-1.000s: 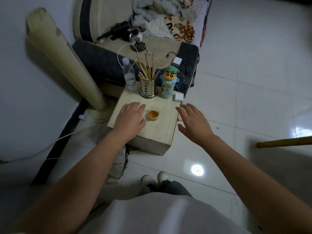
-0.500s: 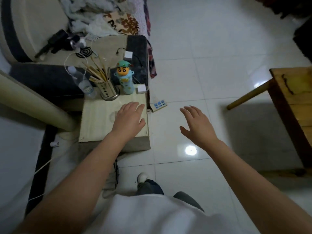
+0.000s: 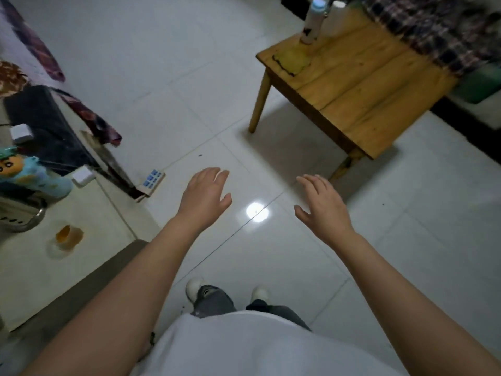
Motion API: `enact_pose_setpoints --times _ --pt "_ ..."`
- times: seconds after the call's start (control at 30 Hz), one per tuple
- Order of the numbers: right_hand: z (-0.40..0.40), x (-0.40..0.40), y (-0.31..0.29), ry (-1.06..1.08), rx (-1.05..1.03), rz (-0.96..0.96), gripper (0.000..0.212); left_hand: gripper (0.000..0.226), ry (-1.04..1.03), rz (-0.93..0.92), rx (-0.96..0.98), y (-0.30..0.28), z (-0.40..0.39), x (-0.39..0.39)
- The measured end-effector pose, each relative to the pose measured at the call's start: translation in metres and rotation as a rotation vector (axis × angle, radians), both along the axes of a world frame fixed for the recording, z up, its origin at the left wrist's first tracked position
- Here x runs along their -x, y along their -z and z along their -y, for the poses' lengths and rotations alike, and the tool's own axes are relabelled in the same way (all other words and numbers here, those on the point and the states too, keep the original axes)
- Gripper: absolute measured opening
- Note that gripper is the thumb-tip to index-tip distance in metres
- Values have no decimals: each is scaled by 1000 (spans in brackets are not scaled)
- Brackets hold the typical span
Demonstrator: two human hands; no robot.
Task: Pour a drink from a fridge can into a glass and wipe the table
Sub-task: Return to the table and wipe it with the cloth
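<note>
With the filled glass (image 3: pixel 66 236) standing left of our left hand (image 3: pixel 205 197), and both it and our right hand (image 3: pixel 324 205) spread and empty, we should next fetch a cloth before wiping the low table (image 3: pixel 89 234).

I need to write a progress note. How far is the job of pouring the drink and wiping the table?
Done, it seems: the small clear glass on the pale wooden side table holds orange drink. In hand: nothing; the left hand and right hand hover open over the white floor tiles. Left: wiping. No cloth is held, and a yellow cloth-like patch lies on the brown wooden table.
</note>
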State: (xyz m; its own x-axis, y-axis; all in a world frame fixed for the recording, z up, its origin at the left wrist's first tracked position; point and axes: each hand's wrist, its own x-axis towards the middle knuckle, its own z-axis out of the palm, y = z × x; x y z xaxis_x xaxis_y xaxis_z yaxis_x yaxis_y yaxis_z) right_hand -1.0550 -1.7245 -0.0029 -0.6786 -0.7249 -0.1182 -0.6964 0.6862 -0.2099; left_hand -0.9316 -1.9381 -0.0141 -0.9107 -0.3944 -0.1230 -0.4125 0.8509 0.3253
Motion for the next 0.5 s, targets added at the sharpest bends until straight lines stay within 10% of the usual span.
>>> enact_pose_setpoints --times 0.5 --pt "-196 -58 3 779 14 55 57 51 709 -10 -8 7 -158 123"
